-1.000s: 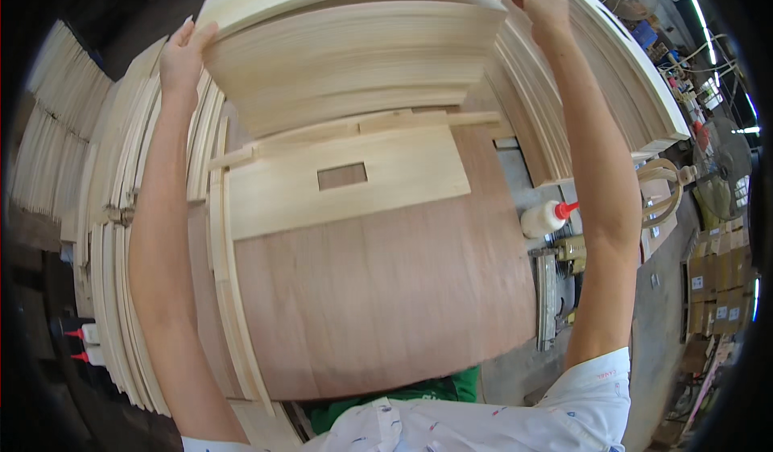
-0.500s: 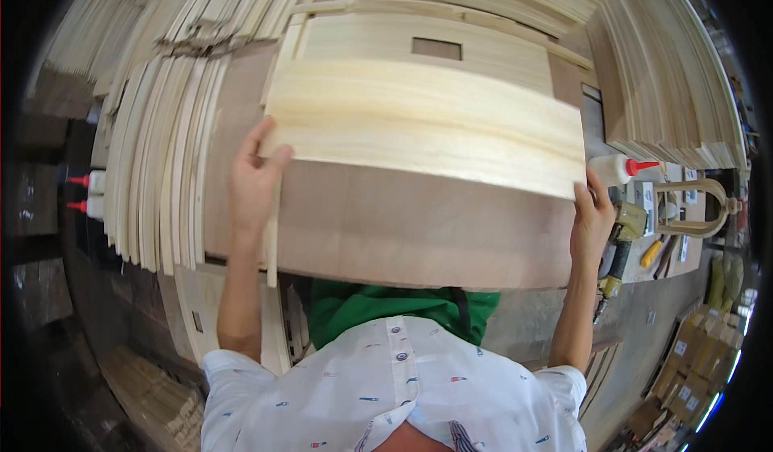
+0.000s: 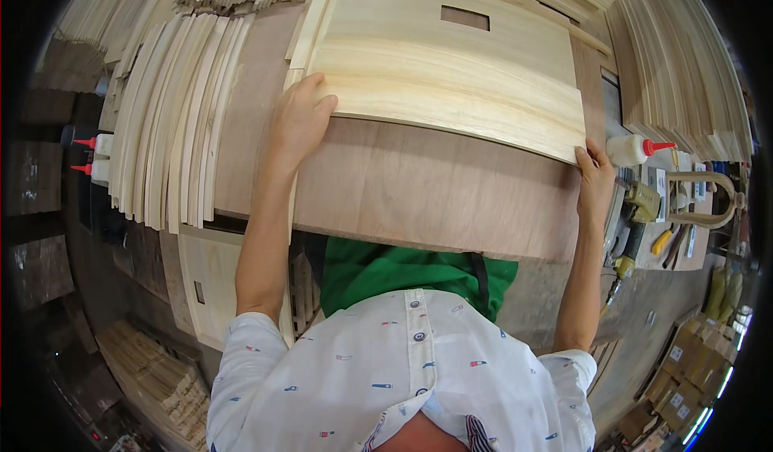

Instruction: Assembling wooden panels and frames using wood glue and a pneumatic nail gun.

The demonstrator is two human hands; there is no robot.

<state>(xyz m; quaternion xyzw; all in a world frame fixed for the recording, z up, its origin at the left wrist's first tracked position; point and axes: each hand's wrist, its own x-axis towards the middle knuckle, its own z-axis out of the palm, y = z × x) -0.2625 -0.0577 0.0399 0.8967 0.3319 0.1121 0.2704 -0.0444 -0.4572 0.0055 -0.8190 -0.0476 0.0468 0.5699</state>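
A plain pale wooden board point(image 3: 459, 102) lies lengthwise before me, gripped at both ends. My left hand point(image 3: 299, 122) is closed on its left near corner, thumb at the near edge and fingers by the left end. Closed on the right near corner is my right hand point(image 3: 594, 180), partly hidden behind the edge. The board's far edge meets or slightly overlaps a second pale board point(image 3: 382, 13) with a rectangular cutout; I cannot tell which. A narrow wooden strip point(image 3: 310, 37) runs along the left side, another strip point(image 3: 515, 5) along the far side.
A brown work panel point(image 3: 435, 186) lies beneath. Stacked strips point(image 3: 173, 122) stand left, stacked boards point(image 3: 684, 66) right. At the right are a glue bottle point(image 3: 632, 149) with a red tip, a pneumatic nailer point(image 3: 640, 202), and a yellow-handled tool point(image 3: 662, 241). More glue bottles point(image 3: 101, 158) stand far left.
The plain board has moved away from me and down, against the cutout board, with both hands still on it. The whole view has shifted somewhat.
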